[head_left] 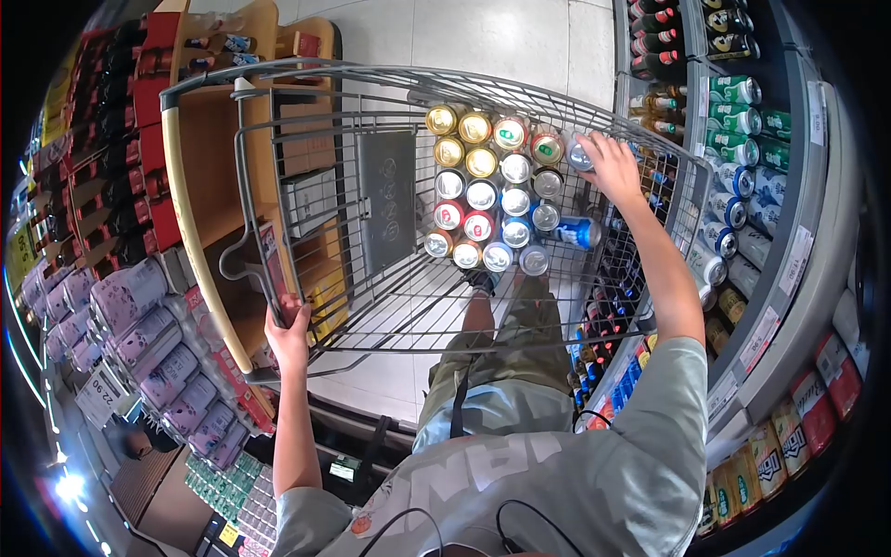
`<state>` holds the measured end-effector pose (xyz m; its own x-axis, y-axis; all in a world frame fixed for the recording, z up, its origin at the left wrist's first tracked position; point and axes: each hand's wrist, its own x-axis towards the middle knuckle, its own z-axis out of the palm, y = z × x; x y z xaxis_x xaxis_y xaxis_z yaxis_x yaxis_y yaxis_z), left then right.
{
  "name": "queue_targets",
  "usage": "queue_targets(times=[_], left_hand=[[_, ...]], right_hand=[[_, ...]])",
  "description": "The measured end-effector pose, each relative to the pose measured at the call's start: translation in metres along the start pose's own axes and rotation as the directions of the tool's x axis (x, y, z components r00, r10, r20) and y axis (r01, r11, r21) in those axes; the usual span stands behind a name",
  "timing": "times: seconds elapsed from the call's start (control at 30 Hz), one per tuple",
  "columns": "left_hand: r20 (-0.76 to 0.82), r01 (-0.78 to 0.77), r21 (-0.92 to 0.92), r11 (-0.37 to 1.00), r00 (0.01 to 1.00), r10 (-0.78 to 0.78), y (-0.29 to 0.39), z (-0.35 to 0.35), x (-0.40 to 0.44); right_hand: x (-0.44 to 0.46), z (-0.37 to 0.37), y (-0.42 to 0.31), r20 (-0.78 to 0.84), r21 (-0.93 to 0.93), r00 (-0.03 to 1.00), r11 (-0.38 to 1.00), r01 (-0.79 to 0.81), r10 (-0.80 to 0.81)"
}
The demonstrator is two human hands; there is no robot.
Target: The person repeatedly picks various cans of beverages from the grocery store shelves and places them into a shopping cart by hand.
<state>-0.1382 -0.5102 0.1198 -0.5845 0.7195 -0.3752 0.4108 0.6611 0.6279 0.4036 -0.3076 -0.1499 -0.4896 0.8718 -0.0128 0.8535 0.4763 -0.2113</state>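
Observation:
Beneath me is a wire shopping cart (390, 348) with a grey plastic panel (386, 200) across it. Several upright drink cans (481, 194) stand in close rows inside, with gold, silver, red and green tops. A blue can (577, 232) lies on its side at the edge of the rows. My right hand (613, 170) reaches into the cart, its fingers closed around a can (580, 156) beside the far end of the rows. My left hand (289, 325) is wrapped around the metal frame near the cart's handle (200, 241).
Shelves of green cans (733, 119) and dark bottles (655, 42) run along the right. Stacked pink-and-white packs (148, 325) and red-capped bottles stand at the left. A wooden display (209, 139) sits beside the handle. Pale floor tiles (483, 35) show beyond the cart.

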Motion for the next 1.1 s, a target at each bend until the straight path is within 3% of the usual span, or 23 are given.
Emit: queue_targets(times=[0.7,1.1], left_hand=[[-0.003,-0.044,-0.032,0.999,0.999,0.044,0.004,0.003,-0.001],[-0.005,-0.028,-0.035,0.999,1.0,0.028,0.003,0.003,0.0]], right_hand=[[-0.006,-0.002,-0.023,0.07,-0.073,0.994,0.995,-0.075,0.08],[-0.006,-0.002,-0.025,0.027,-0.076,0.995,0.992,-0.096,0.099]])
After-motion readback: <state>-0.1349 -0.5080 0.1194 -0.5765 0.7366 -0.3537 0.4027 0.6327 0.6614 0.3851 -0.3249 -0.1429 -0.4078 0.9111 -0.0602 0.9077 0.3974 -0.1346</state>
